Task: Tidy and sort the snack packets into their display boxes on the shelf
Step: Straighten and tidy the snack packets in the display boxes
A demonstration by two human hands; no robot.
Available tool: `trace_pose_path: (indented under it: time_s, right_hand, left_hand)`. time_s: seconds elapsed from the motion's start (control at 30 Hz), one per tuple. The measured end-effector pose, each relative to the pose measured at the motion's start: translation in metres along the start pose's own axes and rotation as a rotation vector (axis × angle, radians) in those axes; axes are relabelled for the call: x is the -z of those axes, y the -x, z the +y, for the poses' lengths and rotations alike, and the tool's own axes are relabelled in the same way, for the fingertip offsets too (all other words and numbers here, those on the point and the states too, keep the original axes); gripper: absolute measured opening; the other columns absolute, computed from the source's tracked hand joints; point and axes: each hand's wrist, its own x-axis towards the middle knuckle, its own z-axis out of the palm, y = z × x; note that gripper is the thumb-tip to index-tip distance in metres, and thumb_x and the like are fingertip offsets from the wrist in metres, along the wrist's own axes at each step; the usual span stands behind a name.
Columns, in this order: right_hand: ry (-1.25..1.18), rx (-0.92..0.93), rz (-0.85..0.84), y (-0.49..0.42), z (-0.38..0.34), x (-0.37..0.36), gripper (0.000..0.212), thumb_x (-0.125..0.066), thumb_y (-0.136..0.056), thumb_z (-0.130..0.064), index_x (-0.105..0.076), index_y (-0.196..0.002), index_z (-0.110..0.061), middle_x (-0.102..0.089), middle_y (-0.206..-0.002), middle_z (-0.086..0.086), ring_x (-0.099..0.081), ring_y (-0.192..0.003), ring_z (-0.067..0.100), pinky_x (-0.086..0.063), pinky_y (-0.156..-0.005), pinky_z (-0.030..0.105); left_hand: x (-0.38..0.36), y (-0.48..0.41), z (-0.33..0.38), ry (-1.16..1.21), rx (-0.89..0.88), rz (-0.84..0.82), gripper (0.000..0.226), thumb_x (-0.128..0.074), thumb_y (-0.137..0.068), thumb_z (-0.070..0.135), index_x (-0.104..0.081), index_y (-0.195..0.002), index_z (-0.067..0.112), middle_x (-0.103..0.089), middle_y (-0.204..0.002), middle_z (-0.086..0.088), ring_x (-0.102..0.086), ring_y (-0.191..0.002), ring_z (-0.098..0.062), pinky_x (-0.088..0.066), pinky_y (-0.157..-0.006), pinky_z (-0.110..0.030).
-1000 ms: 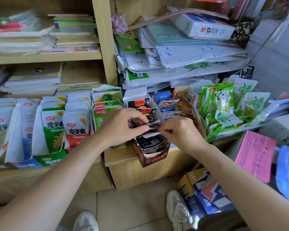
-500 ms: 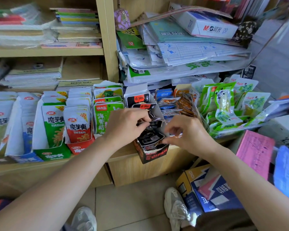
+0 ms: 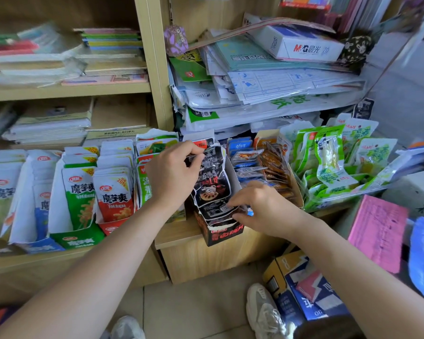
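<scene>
Your left grip (image 3: pixel 174 177) is closed on the top edge of a stack of black snack packets (image 3: pixel 213 187), thumb and fingers pinching it. Your right grip (image 3: pixel 262 209) pinches the stack's lower end just above the mouth of the black display box (image 3: pixel 227 234). The packets stand partly inside that box, fanned and crumpled rather than squared. The box sits at the very front of the shelf (image 3: pixel 179 238), and its front seems to hang over the edge, so pressing the stack down hard could tip it toward the floor. The box's torn white side wall may also snag a packet corner. Loosen either pinch too soon and the slick packets may splay into the blue packets (image 3: pixel 245 157) next door, undoing the sort.
</scene>
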Motion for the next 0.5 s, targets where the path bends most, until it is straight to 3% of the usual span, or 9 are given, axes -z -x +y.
trace_pose_path:
  time_s: [0.1,0.2,0.23,0.37,0.5]
  right_hand:
    - [0.007,0.040,-0.030,-0.002,-0.005,0.003,0.024,-0.072,-0.083,-0.014,-0.078,-0.105,-0.018,-0.075,-0.103,-0.005,-0.062,-0.094,0.015,-0.054,-0.083,0.030]
    - [-0.016,0.009,-0.052,-0.006,-0.001,0.010,0.029,-0.075,-0.080,-0.011,-0.078,-0.107,-0.018,-0.075,-0.105,-0.006,-0.057,-0.093,-0.004,-0.042,-0.083,0.004]
    - [-0.017,-0.006,-0.054,-0.007,0.001,0.011,0.030,-0.074,-0.079,-0.009,-0.078,-0.107,-0.018,-0.075,-0.105,-0.006,-0.058,-0.093,-0.004,-0.042,-0.083,0.003]
    - [0.028,-0.056,-0.067,-0.014,-0.002,0.002,0.027,-0.072,-0.082,-0.009,-0.078,-0.105,-0.021,-0.076,-0.099,-0.004,-0.067,-0.091,0.018,-0.057,-0.081,0.036]
    - [0.086,-0.090,-0.074,-0.022,-0.001,-0.007,0.016,-0.073,-0.087,-0.019,-0.078,-0.103,-0.020,-0.074,-0.095,0.003,-0.065,-0.092,0.024,-0.056,-0.081,0.041]
  left_hand:
    - [-0.005,-0.003,-0.001,-0.011,0.008,0.035,0.005,-0.077,-0.086,0.027,-0.075,-0.081,0.027,-0.073,-0.080,0.016,-0.045,-0.061,0.004,-0.021,-0.047,-0.010]
    - [-0.010,-0.005,-0.002,-0.007,0.004,0.071,0.007,-0.079,-0.085,0.023,-0.075,-0.079,0.025,-0.072,-0.076,0.013,-0.044,-0.062,0.001,-0.020,-0.050,-0.008]
    - [-0.011,-0.005,-0.002,0.002,0.005,0.084,0.008,-0.078,-0.085,0.022,-0.074,-0.078,0.024,-0.071,-0.075,0.012,-0.044,-0.062,0.001,-0.020,-0.051,-0.008]
    - [-0.012,-0.010,-0.004,0.042,0.029,0.119,0.008,-0.077,-0.086,0.020,-0.074,-0.079,0.020,-0.074,-0.082,0.012,-0.043,-0.062,0.001,-0.023,-0.055,-0.004]
    - [-0.012,-0.013,-0.006,0.045,-0.017,0.104,0.007,-0.079,-0.085,0.018,-0.074,-0.080,0.019,-0.074,-0.083,0.010,-0.049,-0.064,0.000,-0.026,-0.057,-0.004]
